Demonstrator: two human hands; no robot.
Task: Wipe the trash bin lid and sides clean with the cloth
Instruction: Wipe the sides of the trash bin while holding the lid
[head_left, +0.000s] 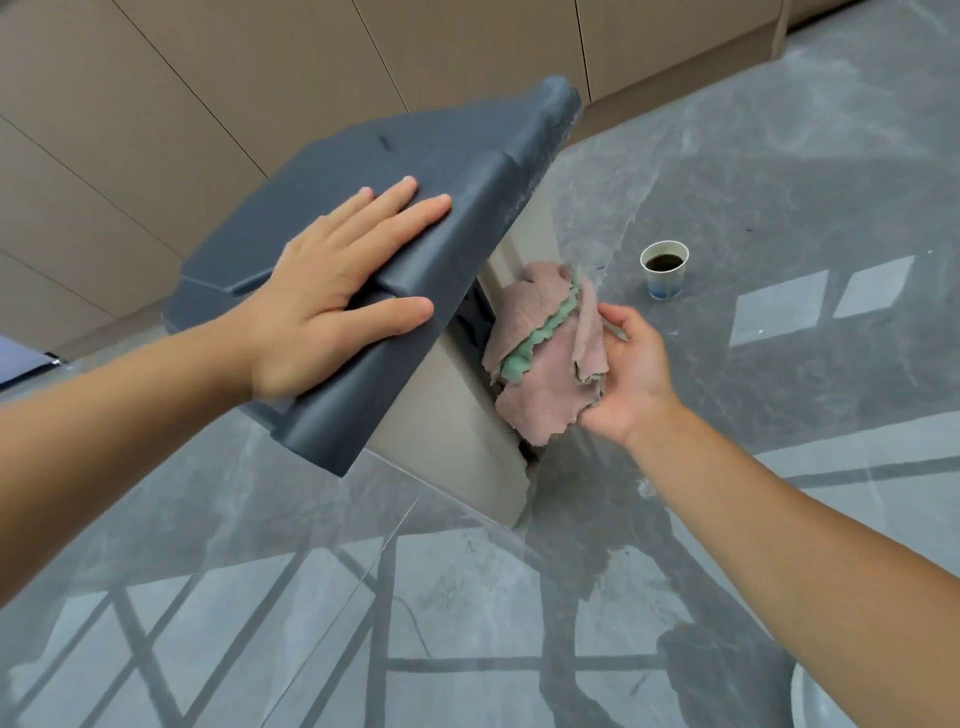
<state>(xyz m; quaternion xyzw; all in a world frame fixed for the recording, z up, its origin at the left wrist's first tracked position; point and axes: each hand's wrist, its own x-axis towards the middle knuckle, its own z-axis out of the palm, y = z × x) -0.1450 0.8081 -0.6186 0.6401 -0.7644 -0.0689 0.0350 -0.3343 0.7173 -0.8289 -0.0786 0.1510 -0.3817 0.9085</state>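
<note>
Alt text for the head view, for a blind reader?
The right hand holds a pink-and-green cloth at the beige side of a trash bin; the left hand lies flat on its dark grey lid. A cup of dark liquid stands on the floor.

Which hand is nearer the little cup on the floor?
Right. The right hand, holding the cloth, is close to the cup without touching it; the left hand lies flat on the bin lid, farther off.

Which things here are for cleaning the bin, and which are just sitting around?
For the job: grey lid, beige bin side, pink-and-green cloth held in the right hand, left hand flat on the lid.
Just lying about: paper cup of dark liquid on the floor.
</note>
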